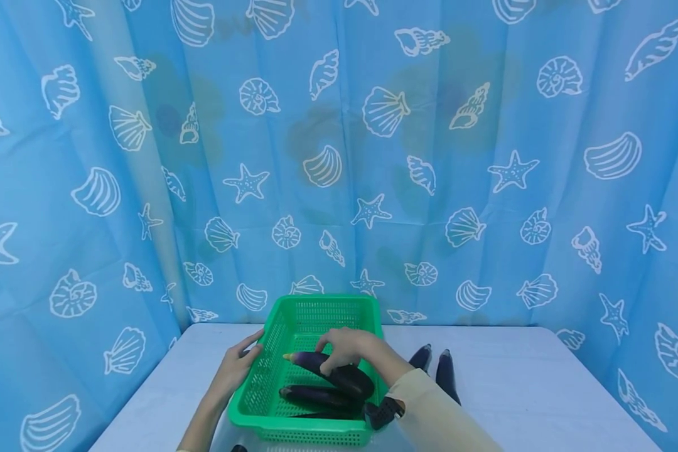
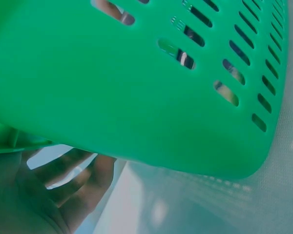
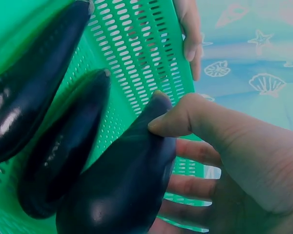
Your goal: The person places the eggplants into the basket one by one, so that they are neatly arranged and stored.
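My right hand point(image 1: 346, 347) holds a dark purple eggplant point(image 1: 350, 380) inside the green slotted basket point(image 1: 311, 423). In the right wrist view, the thumb presses on top of this eggplant point(image 3: 122, 180) near its narrow end, with the fingers round its side. Two more eggplants point(image 3: 66, 146) lie side by side in the basket there. My left hand point(image 1: 234, 370) grips the basket's left rim, its fingers hooked over the edge. From the left wrist, the basket's outer wall point(image 2: 112, 97) fills most of the view, with the left hand point(image 2: 44, 195) at its lower edge.
Two eggplants point(image 1: 446, 376) lie on the white-covered table point(image 1: 520, 389) right of the basket, partly behind my right forearm. A small dark end of something point(image 1: 239, 448) shows at the bottom edge. A blue shell-print curtain point(image 1: 339, 157) hangs behind the table.
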Demonstrator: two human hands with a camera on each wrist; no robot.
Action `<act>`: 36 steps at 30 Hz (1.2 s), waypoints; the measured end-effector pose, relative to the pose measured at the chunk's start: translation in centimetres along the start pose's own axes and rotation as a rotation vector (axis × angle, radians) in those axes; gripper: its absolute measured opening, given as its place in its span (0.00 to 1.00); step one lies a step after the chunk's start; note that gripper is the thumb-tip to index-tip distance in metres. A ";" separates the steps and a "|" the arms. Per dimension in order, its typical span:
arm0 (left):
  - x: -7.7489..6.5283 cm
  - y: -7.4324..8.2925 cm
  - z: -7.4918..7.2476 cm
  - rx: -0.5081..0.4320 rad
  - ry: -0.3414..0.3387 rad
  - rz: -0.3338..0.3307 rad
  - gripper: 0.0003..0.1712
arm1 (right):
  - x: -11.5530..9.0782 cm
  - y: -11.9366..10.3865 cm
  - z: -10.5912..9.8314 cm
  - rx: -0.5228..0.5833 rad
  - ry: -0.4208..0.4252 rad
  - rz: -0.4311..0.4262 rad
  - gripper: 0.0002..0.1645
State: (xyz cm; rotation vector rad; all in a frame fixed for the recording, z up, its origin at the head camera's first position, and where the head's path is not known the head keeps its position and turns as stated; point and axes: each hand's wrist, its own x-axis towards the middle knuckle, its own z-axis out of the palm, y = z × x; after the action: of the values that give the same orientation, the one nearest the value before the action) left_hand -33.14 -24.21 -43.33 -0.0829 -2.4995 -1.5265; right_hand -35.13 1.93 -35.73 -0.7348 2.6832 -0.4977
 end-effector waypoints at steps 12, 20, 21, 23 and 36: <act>0.1 -0.2 0.1 -0.026 -0.009 -0.009 0.26 | 0.5 -0.4 -0.2 -0.041 -0.021 0.008 0.25; 0.2 -0.2 0.0 -0.039 -0.012 -0.005 0.26 | 0.9 -0.3 -0.1 -0.074 -0.010 -0.009 0.25; 0.2 -0.2 -0.1 -0.042 -0.013 -0.004 0.26 | 0.9 -0.4 -0.1 -0.076 -0.010 -0.012 0.25; 0.2 -0.1 -0.1 -0.048 -0.014 -0.004 0.26 | 0.9 -0.3 -0.1 -0.079 -0.005 -0.019 0.25; 0.1 0.0 0.0 -0.031 -0.016 -0.003 0.26 | 1.1 0.2 0.1 -0.061 -0.083 -0.123 0.25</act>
State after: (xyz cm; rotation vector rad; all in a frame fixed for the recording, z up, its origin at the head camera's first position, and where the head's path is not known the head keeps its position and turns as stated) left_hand -33.19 -24.19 -43.28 -0.0966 -2.4895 -1.5713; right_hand -36.09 1.50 -36.19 -0.9215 2.5975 -0.4064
